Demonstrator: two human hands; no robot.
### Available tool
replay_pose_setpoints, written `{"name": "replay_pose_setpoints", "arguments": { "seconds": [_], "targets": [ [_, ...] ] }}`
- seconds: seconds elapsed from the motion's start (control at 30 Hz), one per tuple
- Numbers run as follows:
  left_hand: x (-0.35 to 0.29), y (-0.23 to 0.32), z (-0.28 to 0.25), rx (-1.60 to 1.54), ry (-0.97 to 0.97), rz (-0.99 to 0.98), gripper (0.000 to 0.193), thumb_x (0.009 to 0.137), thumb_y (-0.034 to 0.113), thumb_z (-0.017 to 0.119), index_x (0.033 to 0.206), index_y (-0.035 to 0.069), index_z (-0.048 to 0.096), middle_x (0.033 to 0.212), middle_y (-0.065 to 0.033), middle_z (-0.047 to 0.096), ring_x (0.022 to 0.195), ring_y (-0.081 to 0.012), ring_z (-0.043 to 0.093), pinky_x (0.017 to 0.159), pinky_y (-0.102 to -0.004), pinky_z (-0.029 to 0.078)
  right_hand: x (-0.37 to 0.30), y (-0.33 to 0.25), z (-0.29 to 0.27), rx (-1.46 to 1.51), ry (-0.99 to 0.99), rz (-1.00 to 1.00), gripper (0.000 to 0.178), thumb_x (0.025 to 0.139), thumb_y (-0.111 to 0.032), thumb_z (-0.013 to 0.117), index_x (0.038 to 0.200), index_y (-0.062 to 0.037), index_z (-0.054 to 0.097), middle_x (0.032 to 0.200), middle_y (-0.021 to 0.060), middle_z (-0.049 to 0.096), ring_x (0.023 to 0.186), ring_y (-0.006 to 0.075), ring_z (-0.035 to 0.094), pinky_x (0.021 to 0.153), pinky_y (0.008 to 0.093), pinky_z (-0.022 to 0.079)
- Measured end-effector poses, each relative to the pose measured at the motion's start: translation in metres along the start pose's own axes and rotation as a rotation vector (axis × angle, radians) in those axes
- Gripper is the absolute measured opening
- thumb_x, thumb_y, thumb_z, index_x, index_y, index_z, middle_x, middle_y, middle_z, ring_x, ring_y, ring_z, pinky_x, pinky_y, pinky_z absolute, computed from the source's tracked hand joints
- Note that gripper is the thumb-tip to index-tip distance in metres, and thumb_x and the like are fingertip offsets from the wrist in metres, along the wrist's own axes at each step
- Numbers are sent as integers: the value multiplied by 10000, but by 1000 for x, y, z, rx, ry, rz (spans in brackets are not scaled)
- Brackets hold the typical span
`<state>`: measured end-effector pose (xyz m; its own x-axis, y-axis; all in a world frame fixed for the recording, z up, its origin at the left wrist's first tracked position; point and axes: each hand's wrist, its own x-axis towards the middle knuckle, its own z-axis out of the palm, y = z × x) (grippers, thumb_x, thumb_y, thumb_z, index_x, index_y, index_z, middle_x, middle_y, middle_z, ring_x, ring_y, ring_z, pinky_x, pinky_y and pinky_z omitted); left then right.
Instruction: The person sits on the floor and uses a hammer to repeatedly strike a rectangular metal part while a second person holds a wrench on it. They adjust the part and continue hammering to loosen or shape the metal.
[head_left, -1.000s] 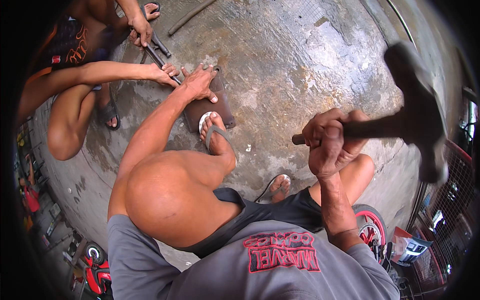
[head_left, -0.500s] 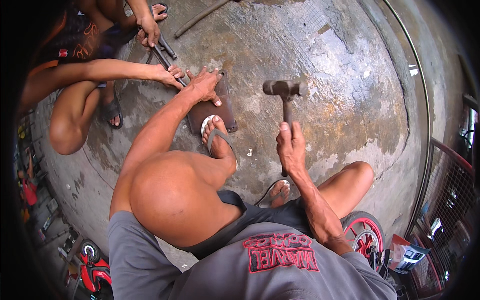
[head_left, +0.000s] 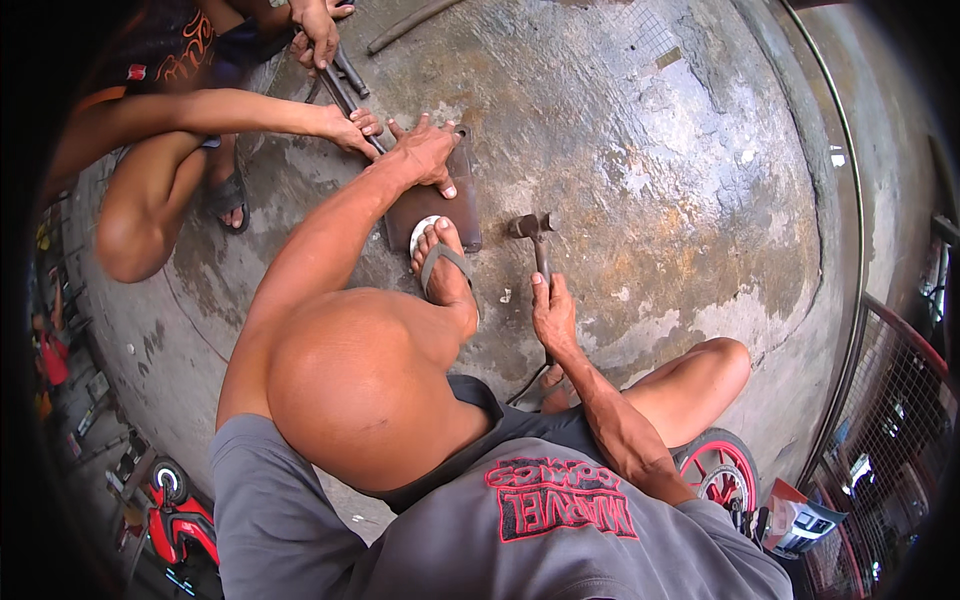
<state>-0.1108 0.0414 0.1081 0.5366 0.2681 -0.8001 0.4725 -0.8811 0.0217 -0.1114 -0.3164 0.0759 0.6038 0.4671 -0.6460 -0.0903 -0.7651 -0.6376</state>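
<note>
My left hand [head_left: 424,156] lies with its fingers spread on a flat brown metal plate [head_left: 463,205] on the floor. My sandalled left foot [head_left: 442,262] rests on the plate's near end. A hammer [head_left: 541,255] is in my right hand [head_left: 555,318], which is wrapped round its handle. The hammer's dark head is to the right of the plate, apart from it. At the upper left, another person's two hands [head_left: 345,130] hold a long dark metal bar [head_left: 340,92], its near end close to my left fingers. Whether that end touches the plate is hidden by my hand.
A metal pipe [head_left: 412,28] lies on the wet, stained concrete floor [head_left: 660,190] at the far side. The other person's bent knee [head_left: 140,235] is at the left. A red-rimmed wheel [head_left: 722,470] and a mesh fence [head_left: 885,400] stand at the right, a red scooter [head_left: 180,525] at the lower left.
The hammer has come down and to the left, nearer the plate, with my right hand still round it. My left hand stays on the plate, and the view has shifted slightly.
</note>
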Motion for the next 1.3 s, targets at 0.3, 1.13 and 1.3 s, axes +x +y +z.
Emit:
{"name": "replay_pose_setpoints", "arguments": {
  "seconds": [0.3, 1.13, 1.3],
  "targets": [
    [5, 2, 2, 6, 24, 34, 1163, 616, 516, 927, 1588, 158, 398, 1705, -63, 250, 1561, -421, 185, 1140, -835, 173, -34, -138, -104, 796, 173, -838, 399, 1054, -378, 608, 1171, -44, 425, 713, 72, 530, 570, 103, 494, 501, 256, 410],
    [-3, -4, 0, 36, 59, 36, 1129, 630, 549, 899, 1580, 172, 418, 1698, -51, 274, 1557, -424, 197, 1133, -844, 161, -1, -49, 14, 269, 111, -646, 235, 1059, -252, 580, 1090, -28, 515, 770, 113, 615, 626, 215, 598, 568, 368, 459],
    [-6, -7, 2, -31, 69, 22, 1166, 604, 529, 916, 1592, 187, 401, 1706, -23, 264, 1566, -422, 181, 1150, -826, 147, 7, -15, 28, 87, -41, -35, 353, 1047, -361, 582, 1015, -12, 547, 780, 224, 647, 706, 384, 654, 674, 480, 486]
  ]
}}
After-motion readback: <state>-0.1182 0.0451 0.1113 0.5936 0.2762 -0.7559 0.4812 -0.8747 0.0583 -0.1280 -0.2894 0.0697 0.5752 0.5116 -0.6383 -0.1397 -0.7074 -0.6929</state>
